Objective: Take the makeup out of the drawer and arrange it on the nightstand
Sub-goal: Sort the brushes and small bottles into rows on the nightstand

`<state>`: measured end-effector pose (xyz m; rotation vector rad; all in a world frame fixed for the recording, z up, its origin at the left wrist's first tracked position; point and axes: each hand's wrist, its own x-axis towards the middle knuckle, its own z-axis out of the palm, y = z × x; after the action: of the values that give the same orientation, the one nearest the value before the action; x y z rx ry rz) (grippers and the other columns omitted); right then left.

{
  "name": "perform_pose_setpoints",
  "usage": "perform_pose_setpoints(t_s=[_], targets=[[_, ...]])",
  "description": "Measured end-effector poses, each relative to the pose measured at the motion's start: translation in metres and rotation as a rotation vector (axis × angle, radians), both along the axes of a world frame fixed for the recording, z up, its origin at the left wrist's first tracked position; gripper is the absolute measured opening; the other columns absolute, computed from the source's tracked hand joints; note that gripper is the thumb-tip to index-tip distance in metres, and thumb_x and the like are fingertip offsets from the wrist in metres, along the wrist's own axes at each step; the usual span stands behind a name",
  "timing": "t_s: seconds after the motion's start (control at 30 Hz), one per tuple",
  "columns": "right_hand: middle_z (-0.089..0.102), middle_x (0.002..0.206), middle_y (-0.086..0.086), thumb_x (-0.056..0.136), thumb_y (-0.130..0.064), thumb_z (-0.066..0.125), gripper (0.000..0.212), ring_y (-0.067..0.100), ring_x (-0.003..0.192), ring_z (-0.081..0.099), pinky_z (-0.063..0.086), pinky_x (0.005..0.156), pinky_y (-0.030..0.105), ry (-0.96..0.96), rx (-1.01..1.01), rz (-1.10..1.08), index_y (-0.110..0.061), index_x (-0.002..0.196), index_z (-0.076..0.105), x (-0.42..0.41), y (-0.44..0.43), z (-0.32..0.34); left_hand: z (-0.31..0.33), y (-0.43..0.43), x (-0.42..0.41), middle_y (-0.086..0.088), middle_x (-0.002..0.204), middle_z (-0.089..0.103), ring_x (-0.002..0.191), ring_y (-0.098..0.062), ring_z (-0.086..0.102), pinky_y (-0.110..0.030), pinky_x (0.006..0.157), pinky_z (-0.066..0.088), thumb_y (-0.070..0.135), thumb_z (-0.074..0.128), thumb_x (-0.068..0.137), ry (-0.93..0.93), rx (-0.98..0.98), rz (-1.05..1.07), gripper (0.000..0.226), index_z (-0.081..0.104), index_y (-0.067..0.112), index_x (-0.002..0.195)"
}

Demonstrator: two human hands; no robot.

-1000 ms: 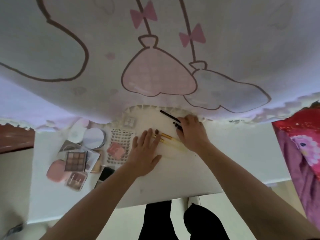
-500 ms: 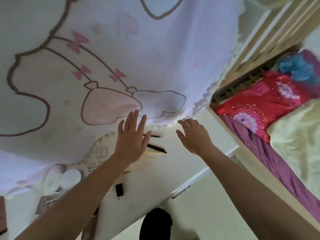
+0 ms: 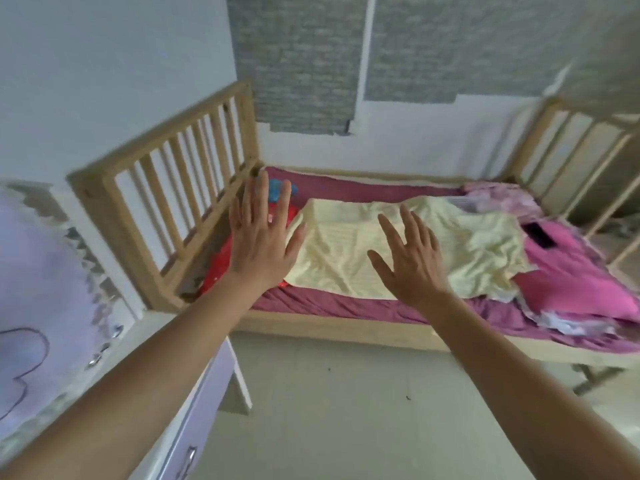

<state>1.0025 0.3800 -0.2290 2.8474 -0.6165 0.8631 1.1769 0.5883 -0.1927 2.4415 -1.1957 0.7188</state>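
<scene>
My left hand (image 3: 261, 237) and my right hand (image 3: 410, 259) are both raised in front of me, fingers spread, palms away, holding nothing. They hover in the air over the bed's near side. The white nightstand (image 3: 194, 424) shows only as a sliver at the lower left, under my left forearm, with metal drawer handles on its front. No makeup is in view. A pale cloth with drawn outlines (image 3: 38, 306) covers the far left edge.
A wooden bed (image 3: 166, 188) with slatted ends fills the middle. On it lie a yellow sheet (image 3: 460, 244), a red pillow (image 3: 221, 265), a pink blanket (image 3: 571, 282) and a black phone (image 3: 538, 235). Pale floor (image 3: 346, 410) lies below.
The view has swung right and up, away from the nightstand top and its makeup, onto the bed. Both hands left the brushes and rose, fingers spread.
</scene>
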Motion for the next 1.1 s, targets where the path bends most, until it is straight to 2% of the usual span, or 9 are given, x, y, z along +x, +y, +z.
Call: perform_pose_setpoints(t_s=[0.13, 0.3, 0.4, 0.57, 0.63, 0.73, 0.83, 0.93, 1.1], targets=[[0.013, 0.163, 0.021, 0.095, -0.062, 0.046, 0.077, 0.04, 0.149, 0.02, 0.025, 0.118, 0.056, -0.064, -0.015, -0.27, -0.021, 0.157, 0.023, -0.171, -0.089, 0.032, 0.035, -0.142, -0.121, -0.017, 0.164, -0.004, 0.151, -0.036, -0.001, -0.059, 0.119, 0.006, 0.056, 0.026, 0.1, -0.015, -0.081, -0.286, 0.071, 0.008, 0.02, 0.158], [0.005, 0.165, 0.017, 0.085, -0.074, 0.047, 0.095, 0.033, 0.152, 0.009, 0.015, 0.123, 0.052, -0.093, -0.004, -0.596, -0.024, 0.159, 0.014, -0.376, -0.145, 0.037, 0.038, -0.278, -0.28, -0.019, 0.164, -0.004, 0.151, -0.036, -0.003, -0.062, 0.117, 0.01, 0.058, 0.031, 0.099, -0.089, -0.058, -0.663, 0.074, 0.01, 0.019, 0.158], [0.009, 0.164, 0.02, 0.084, -0.072, 0.052, 0.094, 0.034, 0.152, 0.012, 0.017, 0.122, 0.052, -0.118, -0.005, -0.802, -0.022, 0.158, 0.021, -0.485, -0.158, 0.024, 0.027, -0.346, -0.38, -0.016, 0.164, -0.006, 0.152, -0.034, -0.006, -0.063, 0.117, 0.009, 0.059, 0.029, 0.098, -0.09, -0.034, -0.844, 0.073, 0.009, 0.024, 0.158], [0.005, 0.164, 0.019, 0.085, -0.07, 0.051, 0.093, 0.036, 0.152, 0.009, 0.015, 0.122, 0.051, -0.085, 0.035, -1.12, -0.024, 0.158, 0.017, -0.65, -0.178, 0.001, 0.004, -0.453, -0.561, -0.014, 0.164, -0.011, 0.152, -0.034, -0.006, -0.063, 0.117, 0.008, 0.059, 0.028, 0.098, -0.077, -0.016, -1.148, 0.072, 0.006, 0.026, 0.158], [0.004, 0.164, 0.02, 0.086, -0.069, 0.051, 0.092, 0.037, 0.151, 0.01, 0.015, 0.122, 0.053, -0.044, 0.024, -1.221, -0.023, 0.158, 0.018, -0.715, -0.193, -0.004, -0.003, -0.493, -0.632, -0.016, 0.164, -0.008, 0.151, -0.035, -0.003, -0.064, 0.116, 0.011, 0.059, 0.03, 0.098, -0.075, -0.044, -1.27, 0.072, 0.01, 0.025, 0.158], [0.007, 0.163, 0.022, 0.086, -0.067, 0.053, 0.092, 0.039, 0.15, 0.014, 0.019, 0.12, 0.055, 0.008, 0.028, -1.38, -0.021, 0.158, 0.019, -0.804, -0.211, -0.002, -0.01, -0.543, -0.733, -0.02, 0.164, 0.0, 0.151, -0.038, 0.002, -0.066, 0.114, 0.015, 0.056, 0.036, 0.099, -0.056, -0.075, -1.435, 0.071, 0.018, 0.02, 0.157], [0.008, 0.163, 0.023, 0.087, -0.069, 0.046, 0.091, 0.04, 0.149, 0.017, 0.022, 0.119, 0.056, 0.052, 0.038, -1.521, -0.02, 0.158, 0.019, -0.886, -0.214, 0.005, -0.011, -0.582, -0.833, -0.021, 0.163, 0.001, 0.15, -0.04, 0.005, -0.067, 0.113, 0.014, 0.056, 0.034, 0.1, -0.027, -0.031, -1.571, 0.07, 0.019, 0.019, 0.157], [0.01, 0.163, 0.023, 0.086, -0.068, 0.045, 0.091, 0.042, 0.148, 0.02, 0.023, 0.117, 0.057, 0.005, 0.032, -1.667, -0.019, 0.158, 0.019, -0.962, -0.197, 0.006, -0.007, -0.601, -0.936, -0.022, 0.163, 0.006, 0.149, -0.041, 0.01, -0.068, 0.111, 0.02, 0.057, 0.034, 0.099, -0.042, 0.04, -1.697, 0.07, 0.023, 0.018, 0.156], [0.003, 0.164, 0.022, 0.084, -0.063, 0.059, 0.1, 0.041, 0.149, 0.014, 0.019, 0.119, 0.055, -0.079, 0.053, -1.913, -0.021, 0.16, 0.008, -1.084, -0.146, -0.013, -0.017, -0.596, -1.1, -0.016, 0.163, -0.009, 0.151, -0.035, -0.002, -0.064, 0.116, 0.012, 0.061, 0.03, 0.097, -0.061, 0.153, -1.857, 0.074, 0.01, 0.023, 0.157]])
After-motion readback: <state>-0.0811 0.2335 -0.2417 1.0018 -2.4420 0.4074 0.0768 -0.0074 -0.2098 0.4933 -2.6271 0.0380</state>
